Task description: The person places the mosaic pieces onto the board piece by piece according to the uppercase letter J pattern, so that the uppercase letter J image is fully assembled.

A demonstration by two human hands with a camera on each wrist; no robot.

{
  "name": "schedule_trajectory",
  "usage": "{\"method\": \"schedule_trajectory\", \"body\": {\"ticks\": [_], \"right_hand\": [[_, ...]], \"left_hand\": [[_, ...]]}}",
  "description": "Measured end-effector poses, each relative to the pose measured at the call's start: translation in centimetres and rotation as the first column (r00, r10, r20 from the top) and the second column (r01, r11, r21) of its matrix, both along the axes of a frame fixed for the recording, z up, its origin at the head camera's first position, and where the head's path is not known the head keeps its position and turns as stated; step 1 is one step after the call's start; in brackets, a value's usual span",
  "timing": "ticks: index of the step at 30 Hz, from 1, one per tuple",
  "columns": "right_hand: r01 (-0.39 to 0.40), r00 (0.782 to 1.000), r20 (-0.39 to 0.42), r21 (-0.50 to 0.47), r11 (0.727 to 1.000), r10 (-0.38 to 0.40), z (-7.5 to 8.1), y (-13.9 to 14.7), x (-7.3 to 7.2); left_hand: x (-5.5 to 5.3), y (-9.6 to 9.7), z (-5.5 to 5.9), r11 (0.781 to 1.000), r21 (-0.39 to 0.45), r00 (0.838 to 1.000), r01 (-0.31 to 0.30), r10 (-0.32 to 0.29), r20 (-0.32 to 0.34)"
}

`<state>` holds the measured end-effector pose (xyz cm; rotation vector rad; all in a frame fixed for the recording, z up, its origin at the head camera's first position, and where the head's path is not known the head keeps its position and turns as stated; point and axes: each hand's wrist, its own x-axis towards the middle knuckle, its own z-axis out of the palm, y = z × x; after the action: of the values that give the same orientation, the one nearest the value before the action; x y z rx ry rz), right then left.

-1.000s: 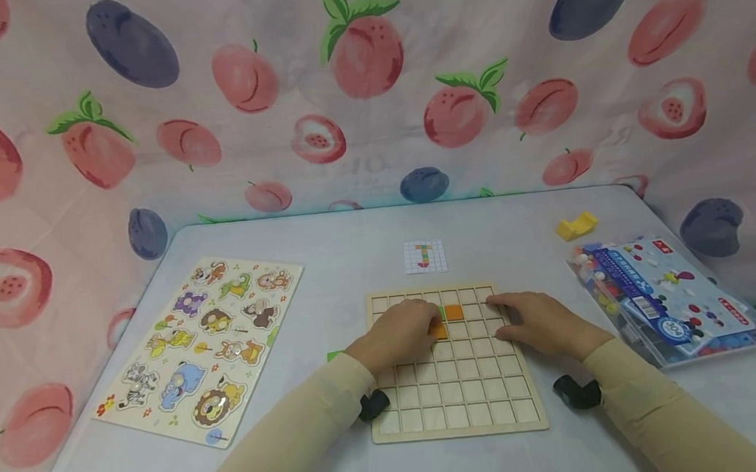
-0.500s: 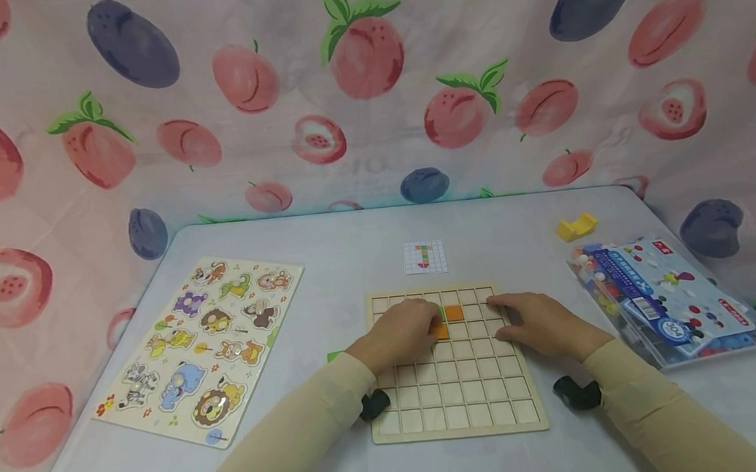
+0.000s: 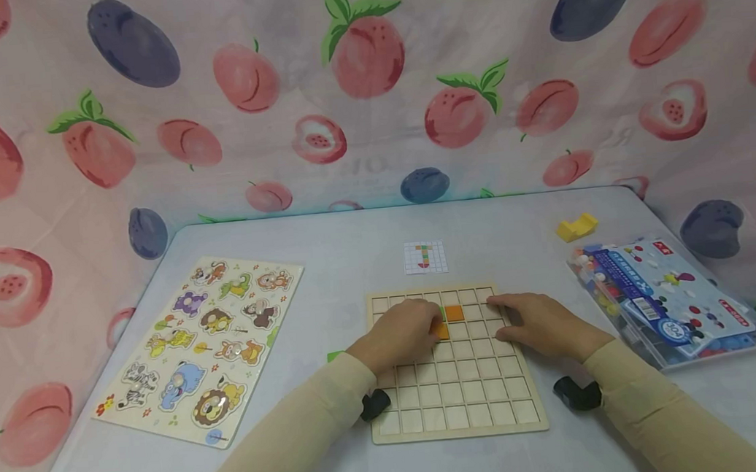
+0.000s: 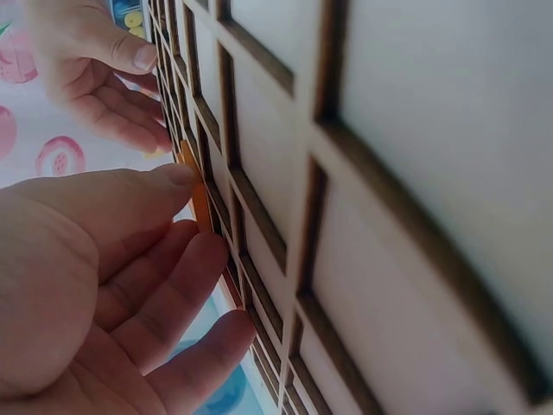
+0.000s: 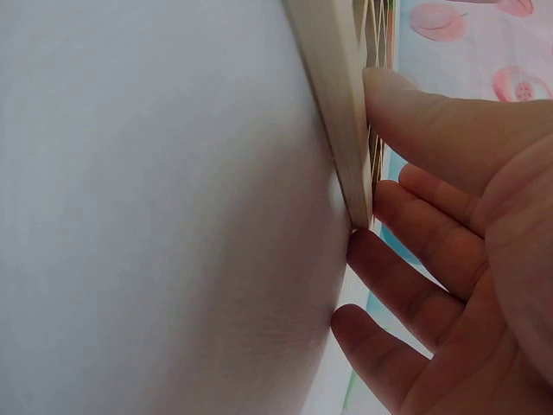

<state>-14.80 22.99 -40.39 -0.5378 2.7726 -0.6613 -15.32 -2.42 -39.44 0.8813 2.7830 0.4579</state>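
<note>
In the head view a wooden grid board (image 3: pixel 472 389) lies on the table. My left hand (image 3: pixel 401 334) is over its upper left part and pinches an orange square tile (image 3: pixel 444 331) between thumb and fingers; the same orange tile (image 4: pixel 198 185) stands tilted at a cell in the left wrist view. Another orange tile (image 3: pixel 453 312) sits in a cell just above and to the right. A sliver of green shows beside my left fingertips, mostly hidden. My right hand (image 3: pixel 542 322) rests at the board's upper right edge, thumb and fingertips touching its frame (image 5: pixel 341 112), fingers nearly straight.
A pattern card (image 3: pixel 425 257) lies beyond the board. An animal puzzle board (image 3: pixel 192 355) is at left. At right stand a clear box of coloured parts (image 3: pixel 668 300) and a yellow piece (image 3: pixel 576 226). A green piece (image 3: pixel 334 355) shows behind my left forearm.
</note>
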Motion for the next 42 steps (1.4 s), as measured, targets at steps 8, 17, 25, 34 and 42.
{"method": "schedule_trajectory", "body": {"ticks": [8, 17, 25, 34, 42], "right_hand": [[0.007, 1.0, 0.008, 0.002, 1.0, -0.007, 0.0, 0.0, 0.0], [0.016, 1.0, 0.015, 0.009, 1.0, -0.016, -0.1, -0.1, -0.1], [0.013, 1.0, 0.009, 0.01, 1.0, -0.013, -0.1, -0.1, -0.1], [0.012, 1.0, 0.012, 0.012, 1.0, -0.012, 0.0, -0.1, -0.1], [0.017, 1.0, 0.015, 0.016, 1.0, -0.017, -0.2, -0.1, -0.1]], "left_hand": [[0.0, 0.2, -0.1, 1.0, -0.001, 1.0, 0.005, -0.005, -0.013], [0.0, 0.3, 0.0, 1.0, 0.0, 1.0, 0.01, -0.01, -0.018], [-0.1, 0.1, 0.1, 1.0, -0.004, 1.0, 0.004, -0.004, -0.005], [0.1, -0.1, 0.2, 1.0, -0.002, 1.0, -0.017, 0.017, 0.015], [0.6, -1.4, 0.7, 0.998, 0.009, 0.998, -0.059, 0.059, 0.014]]}}
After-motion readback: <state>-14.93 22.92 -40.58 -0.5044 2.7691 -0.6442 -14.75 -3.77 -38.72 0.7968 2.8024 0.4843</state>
